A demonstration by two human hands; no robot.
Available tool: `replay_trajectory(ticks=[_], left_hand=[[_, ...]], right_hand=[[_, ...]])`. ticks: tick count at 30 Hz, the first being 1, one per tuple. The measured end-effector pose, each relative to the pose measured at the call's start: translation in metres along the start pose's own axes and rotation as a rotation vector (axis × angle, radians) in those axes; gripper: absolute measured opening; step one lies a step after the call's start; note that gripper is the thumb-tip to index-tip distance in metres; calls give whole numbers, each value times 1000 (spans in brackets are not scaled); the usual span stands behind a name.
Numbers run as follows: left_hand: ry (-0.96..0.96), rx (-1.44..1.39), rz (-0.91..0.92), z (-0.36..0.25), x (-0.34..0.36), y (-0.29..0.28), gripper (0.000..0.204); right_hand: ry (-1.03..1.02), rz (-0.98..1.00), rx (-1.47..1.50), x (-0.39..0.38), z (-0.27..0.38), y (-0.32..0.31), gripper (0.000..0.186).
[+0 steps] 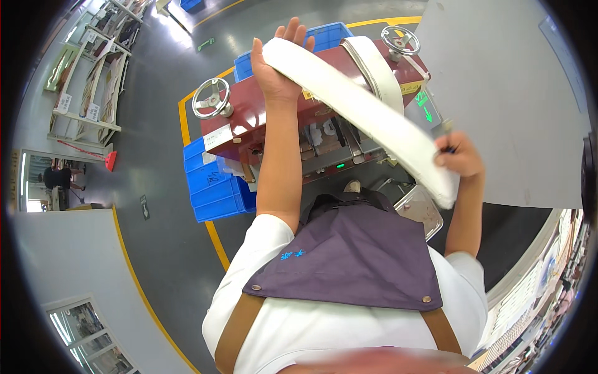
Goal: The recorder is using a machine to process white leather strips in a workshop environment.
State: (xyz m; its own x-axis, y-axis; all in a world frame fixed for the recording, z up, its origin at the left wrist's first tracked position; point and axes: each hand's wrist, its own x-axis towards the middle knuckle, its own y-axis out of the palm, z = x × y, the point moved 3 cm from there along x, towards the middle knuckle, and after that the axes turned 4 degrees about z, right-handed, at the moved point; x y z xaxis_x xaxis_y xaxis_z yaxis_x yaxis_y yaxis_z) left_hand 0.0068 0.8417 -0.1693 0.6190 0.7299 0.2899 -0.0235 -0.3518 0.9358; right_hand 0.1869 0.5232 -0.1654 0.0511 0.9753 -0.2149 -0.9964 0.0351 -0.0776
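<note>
A long, white, slightly curved strip (355, 106) slants across the view from upper left to lower right. Its far end rests across the palm of my left hand (276, 75), between the thumb and the fingers, which are stretched out. By the strip's near end is my right hand (462, 157), its fingers closed on a thin tool (447, 128) with a dark part at the fingertips. Motion blurs this tool, so its kind is unclear. Whether the right fingertips also touch the strip I cannot tell.
Beyond the strip stands a dark red machine (249, 124) with two metal handwheels (212, 98) and a white band (377, 71) over it. Blue crates (218, 181) stand beside it. A grey surface (504, 112) lies at right, a metal tray (422, 212) near my apron, shelving (93, 87) at far left.
</note>
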Motion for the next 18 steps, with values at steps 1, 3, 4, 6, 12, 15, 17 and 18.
replay_trajectory(ticks=[1,3,4,6,12,15,17,18], left_hand=[[13,54,-15,-1,-6,1,67],[13,101,-7,0,-22,6,51],[8,99,-10,3,-31,10,51],[-124,285,38,12,-51,16,46],[-335,316,36,35,-137,27,43],[-450,410,61,42,-176,24,44],[-496,452,45,46,-202,19,44],[-551,496,39,47,-216,18,44]], right_hand=[[200,-69,-20,-10,-28,6,29],[366,-74,-16,-24,-69,25,28],[440,-51,-4,-30,-85,35,29],[504,-18,-99,-33,-100,48,28],[72,-244,-234,7,-64,69,26],[-162,-500,-175,28,-3,103,21],[-278,-484,-100,45,21,124,21],[-375,-396,-194,53,35,136,22]])
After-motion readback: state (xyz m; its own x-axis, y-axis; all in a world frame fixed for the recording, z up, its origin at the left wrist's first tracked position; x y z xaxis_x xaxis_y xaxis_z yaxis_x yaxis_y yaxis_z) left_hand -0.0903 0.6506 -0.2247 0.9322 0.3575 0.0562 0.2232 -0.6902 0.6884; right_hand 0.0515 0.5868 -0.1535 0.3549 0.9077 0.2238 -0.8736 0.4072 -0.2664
